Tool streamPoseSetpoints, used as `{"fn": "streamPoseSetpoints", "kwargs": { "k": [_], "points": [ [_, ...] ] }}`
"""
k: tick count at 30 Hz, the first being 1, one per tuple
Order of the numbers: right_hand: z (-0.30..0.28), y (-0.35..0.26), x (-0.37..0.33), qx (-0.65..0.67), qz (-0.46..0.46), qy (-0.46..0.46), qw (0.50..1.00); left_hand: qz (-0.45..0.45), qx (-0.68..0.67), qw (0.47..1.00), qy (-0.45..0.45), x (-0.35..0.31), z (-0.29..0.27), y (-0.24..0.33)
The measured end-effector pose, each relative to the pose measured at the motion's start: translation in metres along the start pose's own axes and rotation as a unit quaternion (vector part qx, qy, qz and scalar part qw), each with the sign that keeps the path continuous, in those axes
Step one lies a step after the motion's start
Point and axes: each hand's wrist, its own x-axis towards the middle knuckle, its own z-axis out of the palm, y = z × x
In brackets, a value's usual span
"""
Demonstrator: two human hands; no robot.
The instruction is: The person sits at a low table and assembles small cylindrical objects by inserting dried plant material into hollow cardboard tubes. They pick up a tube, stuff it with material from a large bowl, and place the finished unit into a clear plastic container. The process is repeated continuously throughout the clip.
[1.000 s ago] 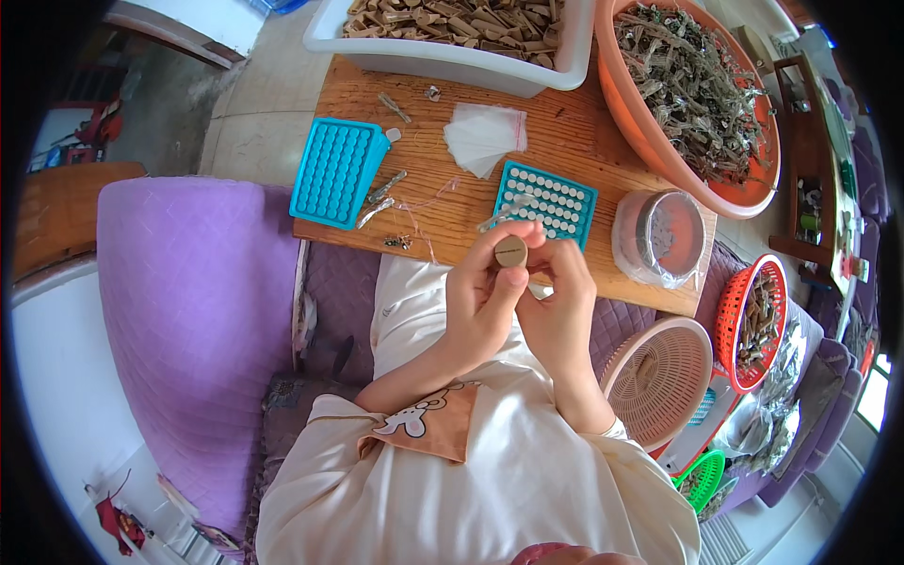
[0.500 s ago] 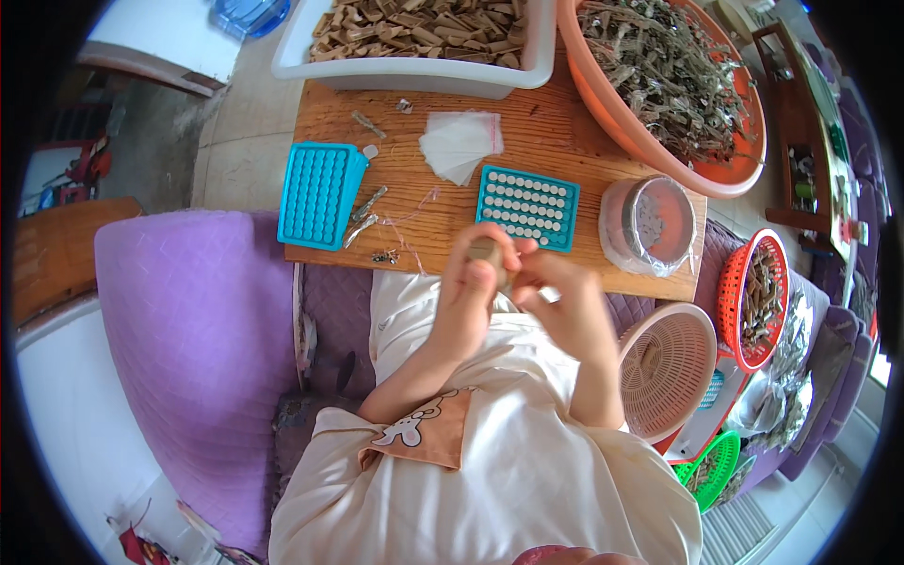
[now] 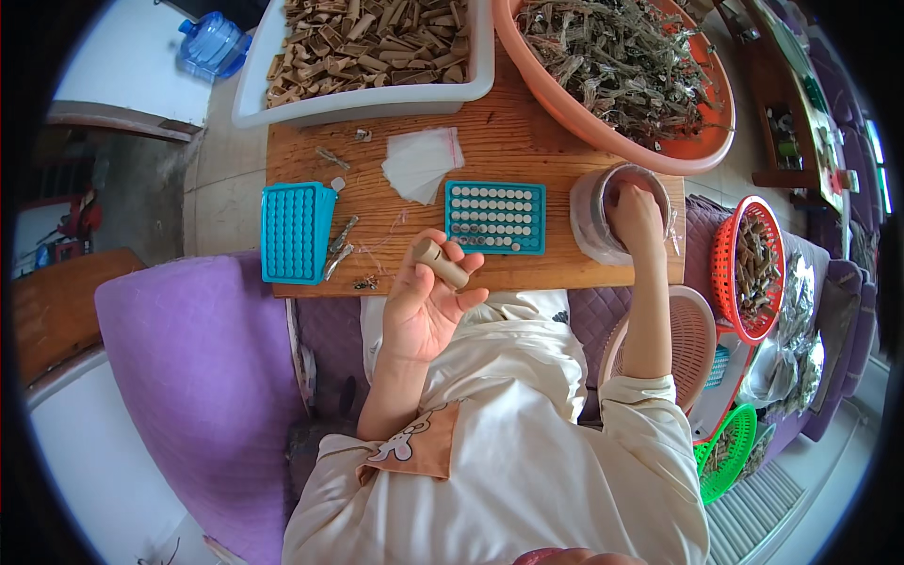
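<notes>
Two blue trays sit on the board: one (image 3: 495, 217) at twelve o'clock, one (image 3: 295, 232) at ten. Two hands (image 3: 426, 301) (image 3: 637, 209). One brown tube (image 3: 441, 263). One white bin (image 3: 367, 56), one orange bowl (image 3: 621, 132), one round tub (image 3: 595, 218). Three baskets at three to four o'clock: red (image 3: 753, 268), pink (image 3: 659, 344), green (image 3: 727, 452).

The left hand (image 3: 424, 306) holds a small tan cylinder (image 3: 442, 264) (fingers curled round it) — the right hand (image 3: 637, 209) reaches into a round clear container (image 3: 593, 212) on the wooden board (image 3: 527, 151)

You sit at a wooden worktop (image 3: 527, 155) in daylight. Purple cushion (image 3: 198, 377) on your left, pale tiled floor (image 3: 221, 188) beyond it, dark wooden shelf (image 3: 786, 113) far right, brown wooden furniture (image 3: 52, 306) far left.
</notes>
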Motion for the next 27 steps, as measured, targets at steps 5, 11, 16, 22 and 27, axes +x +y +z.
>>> {"fn": "streamPoseSetpoints", "kwargs": {
  "k": [5,11,16,22,27],
  "points": [
    [0.004,-0.004,0.003,-0.022,0.032,-0.017,0.999,-0.049,-0.139,0.989,0.007,0.003,-0.006,0.001],
    [-0.020,0.002,-0.008,0.178,-0.007,0.032,0.984,-0.082,-0.192,0.978,0.020,0.006,-0.012,0.001],
    [-0.042,-0.007,-0.023,0.400,0.101,0.010,0.911,-0.108,-0.199,0.974,-0.001,0.005,-0.015,0.001],
    [-0.041,0.002,-0.030,0.497,0.083,0.007,0.864,-0.115,-0.199,0.973,0.032,0.005,-0.014,0.001],
    [-0.039,0.004,-0.032,0.518,0.117,0.026,0.847,-0.112,-0.191,0.974,0.044,0.004,-0.015,0.004]
  ]
}}
